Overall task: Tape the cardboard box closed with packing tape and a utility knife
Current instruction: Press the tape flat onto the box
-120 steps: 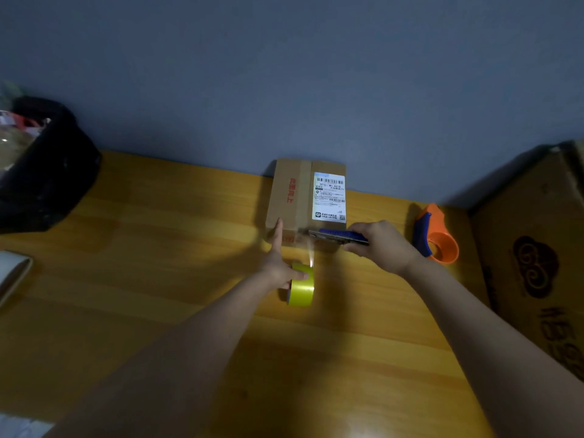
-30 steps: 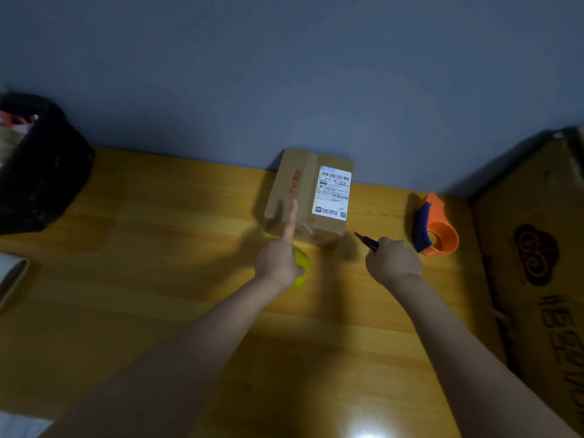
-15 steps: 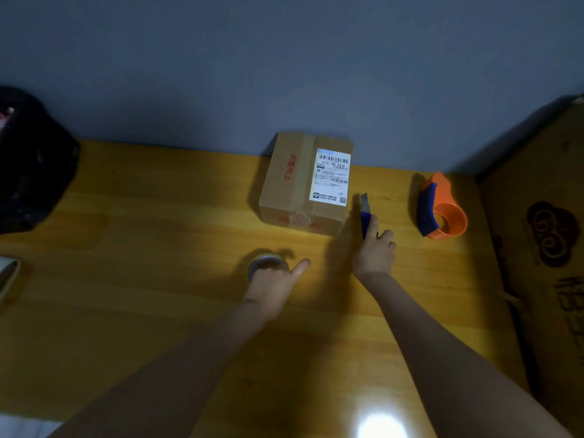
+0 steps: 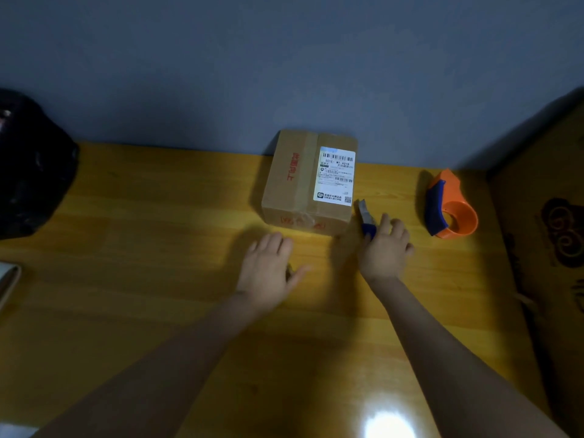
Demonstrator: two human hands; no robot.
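The right hand (image 4: 386,248) lies curled, palm down, over the blue handle of the knife (image 4: 366,218), fingers resting on it and pressing it to the counter (image 4: 158,248) more than clasping it; the grey blade end pokes out toward the wall, just beside the box's right lower corner; whether the blade is extended I cannot tell; the left hand (image 4: 268,273) is spread flat, fingers loose, holding nothing that shows, and something dark peeps out under its thumb side, too hidden to name

The knife looks slim, hard and light, smooth plastic with a metal tip; I judge it is best taken by the blue handle, well back from the tip; the box (image 4: 308,181) sits near the wall in the middle of the counter, just beyond both hands, touching neither; it is small, plain brown corrugated card, square-edged and stiff at the corners but likely to give in the middle of a panel; it will probably slide easily on the glossy wood, so I would steady it from above or grip it by two opposite sides; a glossy strip of tape runs along its top seam and down the front face, where it is wrinkled; a white label (image 4: 336,176) with barcodes covers the right part of the top, red print the left

Farther right an orange dispenser (image 4: 452,210) with a blue grip rests on the counter, well apart from the box, hard moulded plastic; a large carton (image 4: 550,235) stands at the right edge, a black bag (image 4: 31,172) at the far left
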